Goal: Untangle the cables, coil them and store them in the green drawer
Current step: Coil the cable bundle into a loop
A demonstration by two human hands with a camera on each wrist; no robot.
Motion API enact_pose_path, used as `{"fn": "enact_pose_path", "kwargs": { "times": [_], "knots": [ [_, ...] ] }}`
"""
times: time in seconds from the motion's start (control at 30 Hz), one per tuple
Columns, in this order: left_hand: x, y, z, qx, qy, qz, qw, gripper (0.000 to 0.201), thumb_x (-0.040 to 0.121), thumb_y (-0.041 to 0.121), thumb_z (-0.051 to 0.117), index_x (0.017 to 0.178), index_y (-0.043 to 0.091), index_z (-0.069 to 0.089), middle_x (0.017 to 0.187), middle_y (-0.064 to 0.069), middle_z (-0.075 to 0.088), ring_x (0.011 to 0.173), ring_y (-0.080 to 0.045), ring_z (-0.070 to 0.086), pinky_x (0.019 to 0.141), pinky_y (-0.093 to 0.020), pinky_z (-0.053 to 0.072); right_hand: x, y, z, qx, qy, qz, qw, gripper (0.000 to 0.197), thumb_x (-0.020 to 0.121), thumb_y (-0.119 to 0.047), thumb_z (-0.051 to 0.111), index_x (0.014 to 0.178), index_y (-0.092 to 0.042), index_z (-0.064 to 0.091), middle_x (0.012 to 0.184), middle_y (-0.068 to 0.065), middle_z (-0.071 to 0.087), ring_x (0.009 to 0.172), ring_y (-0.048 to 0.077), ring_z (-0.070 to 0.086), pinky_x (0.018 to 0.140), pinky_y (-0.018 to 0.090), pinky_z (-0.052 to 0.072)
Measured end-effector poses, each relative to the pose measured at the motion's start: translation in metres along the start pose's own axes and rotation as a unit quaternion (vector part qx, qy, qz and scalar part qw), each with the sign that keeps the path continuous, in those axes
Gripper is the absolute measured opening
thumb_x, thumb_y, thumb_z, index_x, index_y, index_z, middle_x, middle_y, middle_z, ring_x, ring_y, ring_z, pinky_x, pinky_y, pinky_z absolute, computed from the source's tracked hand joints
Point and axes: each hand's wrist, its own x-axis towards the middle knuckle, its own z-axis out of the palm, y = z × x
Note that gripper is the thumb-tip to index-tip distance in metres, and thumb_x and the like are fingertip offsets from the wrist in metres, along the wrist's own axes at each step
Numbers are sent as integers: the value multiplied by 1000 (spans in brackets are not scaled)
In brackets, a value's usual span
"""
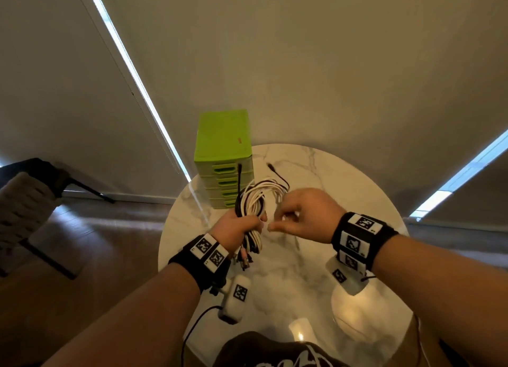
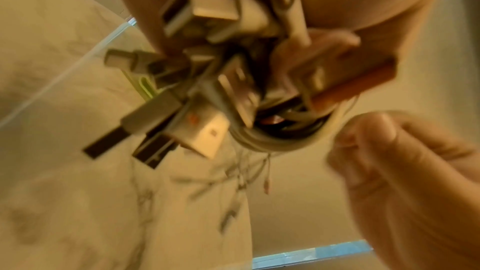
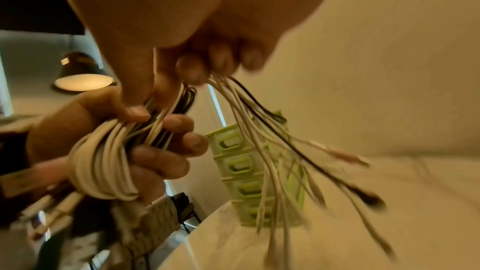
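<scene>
left hand (image 1: 238,227) clamps the upright cable bundle (image 1: 251,201); right hand (image 1: 303,215), just beside it, pinches loose strands.

So the cable bundle (image 1: 251,210) is a mix of white and black cords, looped up and held above the bench, USB plugs (image 2: 197,98) dangling underneath. The lime green drawer unit (image 1: 223,157) stands upright behind it, all four drawers closed.
</scene>
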Motion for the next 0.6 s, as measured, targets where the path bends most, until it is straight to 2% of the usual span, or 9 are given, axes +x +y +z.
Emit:
{"fn": "enact_pose_path", "kwargs": {
  "times": [0.07, 0.1, 0.23, 0.27, 0.33, 0.37, 0.4, 0.47, 0.6],
  "knots": [
    [-2, 5, 4, -33, 9, -3, 999, 21, 87, -10, 55, 104, -11, 67, 64, -12, 60, 45, -16, 58, 40, -19, 43, -1, -2, 8, 143, -108, 97, 979, 27, 80, -50, 81, 97, -30, 79, 69, -8, 63, 62, 6, 55, 67, 32, 48],
    [-4, 8, 7, -55, 6, -5, 998, 21, 88, -9, 54, 105, -9, 67, 65, -13, 61, 43, -15, 59, 38, -18, 43, -2, -1, 15, 194, -134, 114, 965, 29, 79, -45, 84, 101, -27, 78, 70, -7, 63, 63, 7, 54, 69, 32, 47],
    [-4, 14, 14, -160, -9, -58, 985, 29, 90, 8, 62, 116, -5, 67, 92, -27, 62, 50, -22, 65, 38, -20, 46, -2, -1, 34, 342, -145, 131, 919, 37, 77, -35, 88, 111, -26, 77, 93, 22, 70, 81, 20, 58, 87, 49, 53],
    [-3, 13, 14, -168, -2, -68, 984, 32, 90, 14, 66, 115, -5, 69, 98, -32, 64, 54, -25, 66, 41, -21, 47, -2, -1, 34, 354, -143, 137, 914, 33, 78, -31, 88, 108, -22, 78, 84, 20, 68, 76, 18, 56, 81, 45, 52],
    [-2, 9, 17, -163, 0, -73, 984, 44, 78, 26, 77, 109, -6, 72, 111, -40, 64, 72, -34, 66, 53, -27, 49, -3, -4, 32, 339, -132, 148, 919, 25, 78, -25, 88, 80, -7, 71, 60, 3, 50, 61, 11, 43, 63, 31, 39],
    [-3, 8, 18, -157, 9, -66, 985, 47, 78, 25, 77, 109, -9, 71, 109, -40, 64, 71, -32, 66, 53, -27, 49, -3, -5, 32, 328, -128, 149, 924, 34, 78, -25, 88, 67, -8, 61, 56, -2, 42, 56, 10, 37, 60, 28, 33],
    [-5, 7, 19, -152, 25, -57, 986, 43, 84, 21, 73, 111, -12, 68, 102, -38, 64, 62, -28, 66, 47, -23, 47, -3, -8, 33, 317, -123, 150, 928, 40, 79, -27, 88, 61, -12, 54, 53, -5, 39, 54, 10, 35, 57, 26, 31],
    [-7, 5, 22, -144, 43, -42, 988, 32, 94, 10, 62, 114, -15, 64, 94, -30, 63, 45, -19, 61, 37, -19, 42, -5, -12, 35, 296, -114, 152, 936, 41, 82, -31, 84, 62, -12, 54, 52, -8, 38, 52, 8, 34, 53, 21, 30],
    [-5, 0, 22, -105, 64, -14, 992, 36, 85, 15, 65, 109, -12, 64, 88, -24, 60, 45, -19, 55, 36, -20, 38, -10, -16, 48, 277, -100, 154, 943, 41, 90, -37, 76, 73, -4, 58, 56, -7, 37, 54, 8, 34, 54, 25, 30]
  ]
}}
